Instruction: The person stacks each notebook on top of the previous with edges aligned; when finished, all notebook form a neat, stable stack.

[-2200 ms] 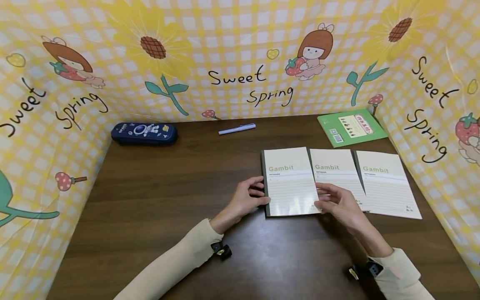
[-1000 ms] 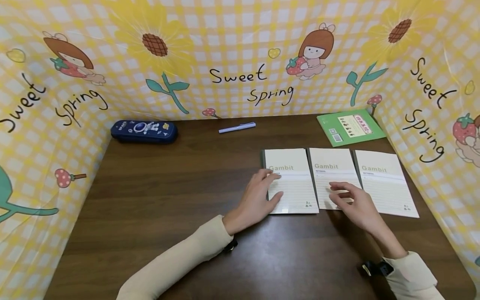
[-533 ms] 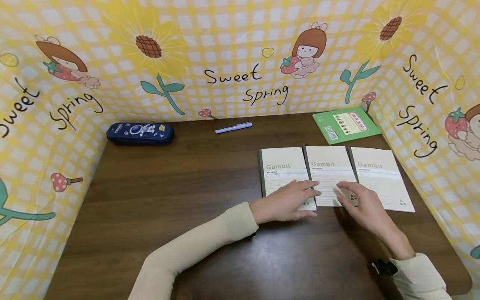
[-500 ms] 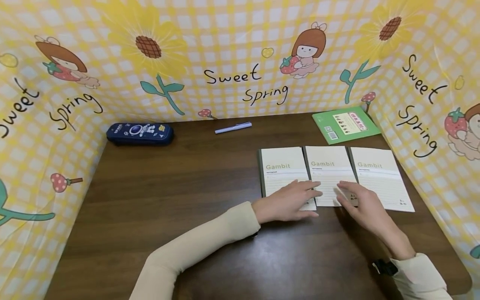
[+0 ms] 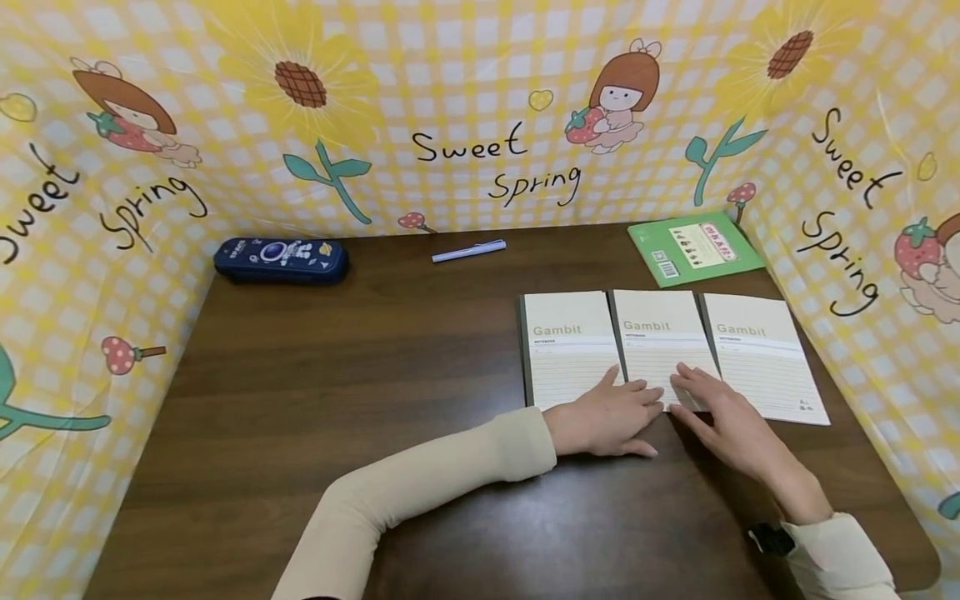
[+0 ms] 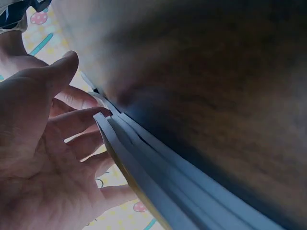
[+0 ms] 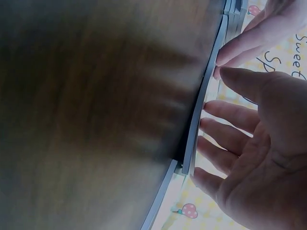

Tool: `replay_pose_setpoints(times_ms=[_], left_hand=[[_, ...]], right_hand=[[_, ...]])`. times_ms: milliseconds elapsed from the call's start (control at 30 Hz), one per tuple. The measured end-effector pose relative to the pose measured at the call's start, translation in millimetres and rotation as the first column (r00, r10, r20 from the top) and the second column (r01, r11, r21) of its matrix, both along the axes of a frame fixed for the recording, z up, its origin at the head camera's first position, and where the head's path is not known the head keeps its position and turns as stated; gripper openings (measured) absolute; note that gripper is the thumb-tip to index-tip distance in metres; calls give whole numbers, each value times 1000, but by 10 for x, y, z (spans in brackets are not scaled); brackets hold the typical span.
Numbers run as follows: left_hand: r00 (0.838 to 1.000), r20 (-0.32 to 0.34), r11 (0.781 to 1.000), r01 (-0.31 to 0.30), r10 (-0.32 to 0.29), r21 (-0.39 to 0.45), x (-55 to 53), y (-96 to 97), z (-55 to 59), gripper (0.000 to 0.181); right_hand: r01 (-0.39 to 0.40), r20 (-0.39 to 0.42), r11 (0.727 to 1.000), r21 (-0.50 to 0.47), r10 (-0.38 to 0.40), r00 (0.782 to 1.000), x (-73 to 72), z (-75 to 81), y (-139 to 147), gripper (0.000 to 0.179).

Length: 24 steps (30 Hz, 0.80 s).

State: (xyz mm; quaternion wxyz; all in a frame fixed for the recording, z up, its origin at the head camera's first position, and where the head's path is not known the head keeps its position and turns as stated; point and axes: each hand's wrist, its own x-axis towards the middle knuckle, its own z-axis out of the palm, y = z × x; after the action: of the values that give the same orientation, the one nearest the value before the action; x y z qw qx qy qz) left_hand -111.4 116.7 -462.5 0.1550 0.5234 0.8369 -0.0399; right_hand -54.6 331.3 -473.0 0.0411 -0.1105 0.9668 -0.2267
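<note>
Three pale Gambit notebooks with dark spines lie side by side on the table: a left notebook, a middle notebook and a right notebook. My left hand, fingers spread, lies across the lower right corner of the left notebook and reaches over the middle one. Close beside it, my right hand has its fingertips at the middle notebook's lower right part. The left wrist view gives the page edges beside the left palm. In the right wrist view, relaxed right fingers touch a notebook's edge.
Behind the notebooks at the back right lies a green book. A lavender pen is at the back middle, and a dark blue pencil case at the back left. Yellow checked cloth walls the brown table on three sides.
Both hands have let go of the left notebook's sides. The left hand has moved right across it to the middle notebook, and the right hand has shifted right over the middle notebook.
</note>
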Motion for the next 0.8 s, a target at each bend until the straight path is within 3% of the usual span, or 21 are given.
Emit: replay_pose_setpoints(times_ms=[433, 800], left_hand=[[996, -85, 1000, 18, -18, 3, 122, 20, -5, 73], [991, -109, 997, 75, -74, -2, 350, -59, 1, 72]], right_hand=[[15, -20, 1000, -21, -16, 1000, 98, -6, -32, 54], [18, -3, 1000, -23, -18, 1000, 390, 25, -48, 53]])
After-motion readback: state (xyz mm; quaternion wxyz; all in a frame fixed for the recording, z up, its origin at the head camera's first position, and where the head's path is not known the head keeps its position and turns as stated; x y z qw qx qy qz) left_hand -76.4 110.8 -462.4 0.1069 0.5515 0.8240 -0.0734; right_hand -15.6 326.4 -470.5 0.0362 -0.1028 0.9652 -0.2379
